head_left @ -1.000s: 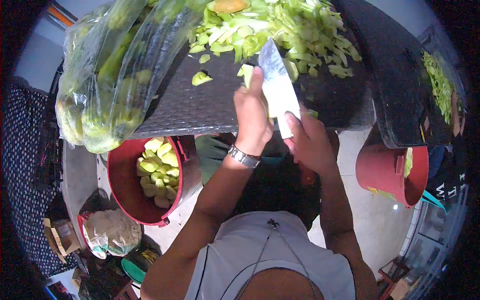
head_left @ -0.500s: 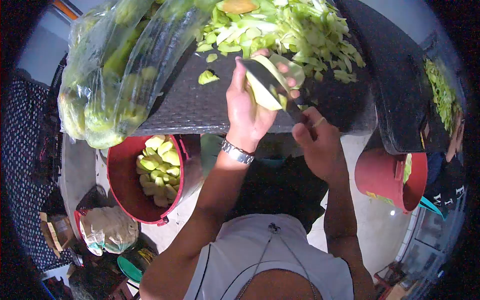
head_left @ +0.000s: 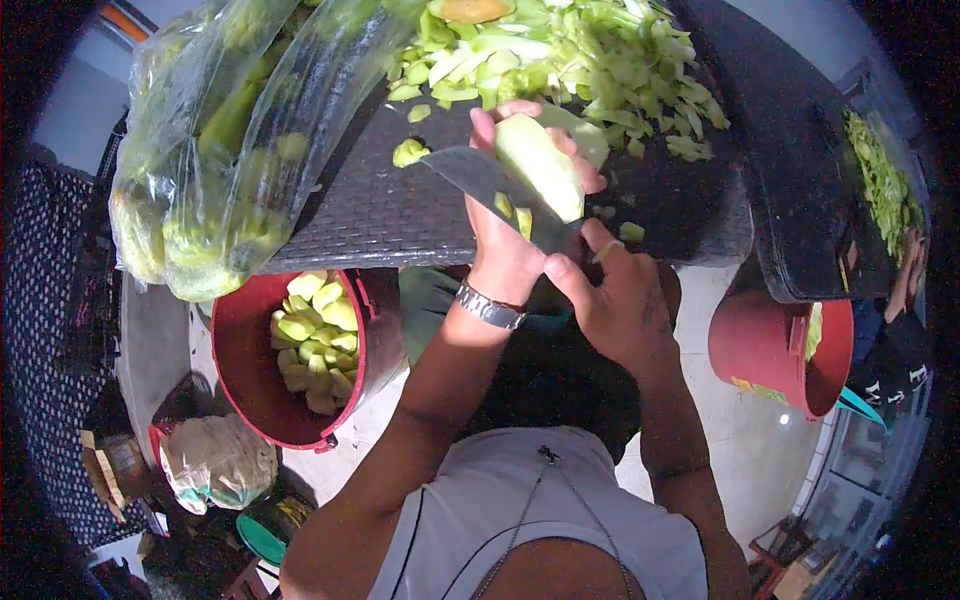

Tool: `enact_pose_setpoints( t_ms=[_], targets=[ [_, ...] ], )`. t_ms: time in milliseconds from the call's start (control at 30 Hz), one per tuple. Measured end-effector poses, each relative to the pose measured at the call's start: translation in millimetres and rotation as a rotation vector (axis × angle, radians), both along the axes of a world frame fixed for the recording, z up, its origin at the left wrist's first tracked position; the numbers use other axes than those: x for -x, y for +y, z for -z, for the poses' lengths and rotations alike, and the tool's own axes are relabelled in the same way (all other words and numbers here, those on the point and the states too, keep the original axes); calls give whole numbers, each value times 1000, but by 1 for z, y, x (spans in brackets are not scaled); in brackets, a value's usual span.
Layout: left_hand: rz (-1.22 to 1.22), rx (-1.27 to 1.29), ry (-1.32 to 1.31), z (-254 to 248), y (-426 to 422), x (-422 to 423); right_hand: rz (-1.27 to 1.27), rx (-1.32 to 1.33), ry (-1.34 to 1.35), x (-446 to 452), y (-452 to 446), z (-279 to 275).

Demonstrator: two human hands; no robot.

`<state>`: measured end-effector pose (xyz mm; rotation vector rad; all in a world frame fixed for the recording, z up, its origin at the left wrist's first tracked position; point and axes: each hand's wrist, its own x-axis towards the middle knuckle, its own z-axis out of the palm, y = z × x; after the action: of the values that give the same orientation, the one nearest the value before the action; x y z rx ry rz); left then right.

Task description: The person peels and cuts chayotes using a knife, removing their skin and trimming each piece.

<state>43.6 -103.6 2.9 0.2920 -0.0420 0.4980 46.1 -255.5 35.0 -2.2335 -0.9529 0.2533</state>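
Note:
My left hand (head_left: 503,235), with a metal watch at the wrist, holds a pale green peeled fruit (head_left: 540,165) over the near edge of the dark woven table (head_left: 390,225). My right hand (head_left: 618,300) grips a knife (head_left: 490,185) whose wide blade points up and left across my left palm, just below the fruit. Small green bits stick to the blade. Beyond my hands lies a heap of green peelings (head_left: 590,60), with an orange-brown piece (head_left: 472,10) on top. A clear plastic bag of green fruit (head_left: 215,200) rests on the table's left side.
Below the table at the left, a red bucket (head_left: 240,390) holds several peeled pieces (head_left: 318,345). Another red bucket (head_left: 750,345) stands at the right. A second dark table (head_left: 800,200) bears more peelings (head_left: 885,180), near another person's hand (head_left: 908,275). A filled sack (head_left: 218,462) sits at lower left.
The blade first lay flat against the fruit; now it has dropped down and left, away from the fruit. My left hand has turned palm up, showing the fruit's pale face.

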Motion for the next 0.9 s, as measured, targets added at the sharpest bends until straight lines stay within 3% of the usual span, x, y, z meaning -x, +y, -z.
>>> enact_pose_setpoints(
  t_ms=[167, 233, 300, 467, 533, 600, 733, 833, 900],
  targets=[
    [-21, -33, 104, -3, -5, 1, 32, 17, -74, -3, -3, 17],
    [-40, -73, 169, -8, -14, 5, 21, -42, -443, 1, -3, 22],
    [-40, -106, 215, -12, -21, 9, 41, -75, -500, 1, -3, 26],
    [-137, -120, 230, -7, -29, 6, 93, -72, -38, -11, 5, 17],
    [-189, -155, 228, -8, -32, 6, 97, -73, -293, -5, 2, 31],
    [-257, -193, 235, -9, -35, 7, 78, -59, -304, -5, 1, 31],
    [-308, -193, 198, -2, -30, 4, 16, -52, -58, -10, 10, 11],
    [-334, -255, 300, -3, -20, 3, -8, -306, -98, -15, 24, 19],
    [-316, -235, 346, -1, -8, 0, -16, -308, -115, -18, 27, 19]
  ],
)
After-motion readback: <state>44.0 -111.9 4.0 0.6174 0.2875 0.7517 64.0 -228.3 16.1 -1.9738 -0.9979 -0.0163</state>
